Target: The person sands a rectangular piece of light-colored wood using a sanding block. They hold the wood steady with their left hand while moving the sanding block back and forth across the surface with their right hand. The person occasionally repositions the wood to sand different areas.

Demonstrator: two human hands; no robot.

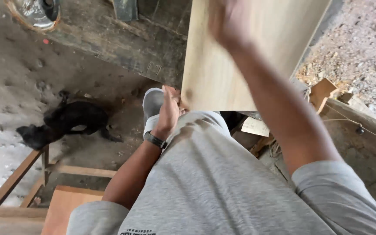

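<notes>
The left hand [169, 111] is curled around the lower left corner of a pale wooden board [223, 65], thumb and fingers closed on its edge. The right hand [227, 21] is blurred and lies against the board's face near the top; whether its fingers grip or merely press, I cannot tell. The board stands upright in front of the person's chest, between both hands. Below left, a black dog [64, 122] lies on the dusty floor [9, 78], near a wooden frame [27, 174] and an orange-brown panel [66, 206]. Wood offcuts [323, 91] lie to the right.
</notes>
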